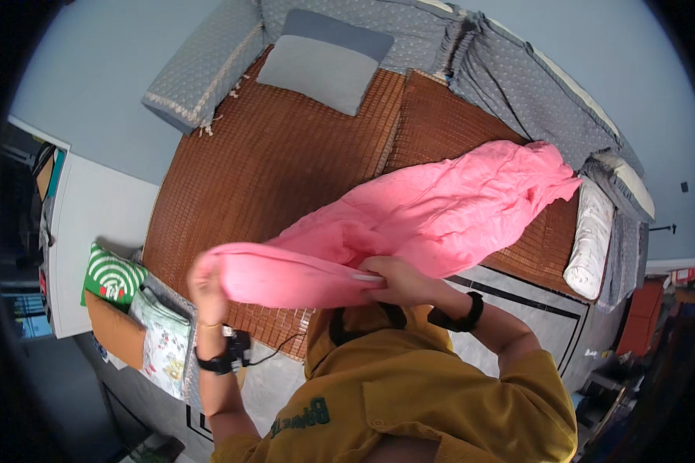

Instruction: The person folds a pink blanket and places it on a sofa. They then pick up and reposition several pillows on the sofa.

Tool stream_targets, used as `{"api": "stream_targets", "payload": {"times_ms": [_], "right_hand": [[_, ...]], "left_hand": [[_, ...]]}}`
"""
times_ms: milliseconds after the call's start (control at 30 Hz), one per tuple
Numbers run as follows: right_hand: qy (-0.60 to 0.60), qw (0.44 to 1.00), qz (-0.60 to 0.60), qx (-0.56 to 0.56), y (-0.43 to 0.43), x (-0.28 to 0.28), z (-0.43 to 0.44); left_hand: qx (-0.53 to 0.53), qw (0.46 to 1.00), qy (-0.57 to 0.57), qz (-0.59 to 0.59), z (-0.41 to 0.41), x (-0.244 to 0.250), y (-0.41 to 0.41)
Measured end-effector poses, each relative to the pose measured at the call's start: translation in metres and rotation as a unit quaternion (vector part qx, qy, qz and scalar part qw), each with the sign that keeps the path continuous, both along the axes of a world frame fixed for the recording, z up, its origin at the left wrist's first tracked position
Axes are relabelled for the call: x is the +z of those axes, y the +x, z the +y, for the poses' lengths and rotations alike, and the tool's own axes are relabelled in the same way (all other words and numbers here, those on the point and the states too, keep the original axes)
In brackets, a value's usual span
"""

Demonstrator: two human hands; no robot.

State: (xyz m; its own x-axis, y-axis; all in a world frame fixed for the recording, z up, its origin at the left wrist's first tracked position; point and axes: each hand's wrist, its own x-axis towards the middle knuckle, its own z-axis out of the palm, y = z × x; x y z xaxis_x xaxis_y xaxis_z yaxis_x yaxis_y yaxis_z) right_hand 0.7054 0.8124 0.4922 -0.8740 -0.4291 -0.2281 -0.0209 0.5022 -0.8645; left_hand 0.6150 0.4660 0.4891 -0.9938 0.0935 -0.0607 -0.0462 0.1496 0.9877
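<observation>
A large piece of pink fabric (434,202) stretches from my hands across a sofa seat covered with a brown woven mat (301,162). Its far end lies crumpled near the right backrest. At the near left end, my left hand (207,283) is raised at the folded edge and looks blurred; the fabric is pinched in it. My right hand (399,280) grips the near edge close to my waist, where a whitish strip shows by the fingers. Between both hands the fabric hangs as a folded band.
A grey pillow (324,66) lies at the back of the seat. Quilted grey covers drape the backrest (533,87) and left armrest (208,69). A white bolster (591,237) is at the right. Green (116,275) and orange (116,330) cushions stand lower left, beside folded floral cloth (162,341).
</observation>
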Motion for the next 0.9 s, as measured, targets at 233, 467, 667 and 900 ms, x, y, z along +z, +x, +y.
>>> {"api": "stream_targets", "payload": {"times_ms": [233, 467, 667, 900], "right_hand": [[0.189, 0.971, 0.099, -0.11, 0.024, -0.163, 0.07], [0.134, 0.95, 0.158, -0.234, 0.048, -0.175, 0.151], [0.103, 0.938, -0.331, -0.021, 0.082, -0.115, 0.17], [0.277, 0.959, -0.013, -0.063, 0.033, -0.159, 0.171]], "left_hand": [[0.345, 0.928, -0.089, 0.109, -0.068, 0.116, -0.028], [0.403, 0.883, -0.112, 0.213, -0.168, 0.187, -0.004], [0.431, 0.859, -0.14, 0.239, -0.201, 0.145, 0.023], [0.459, 0.838, -0.144, 0.259, -0.177, 0.155, 0.071]]}}
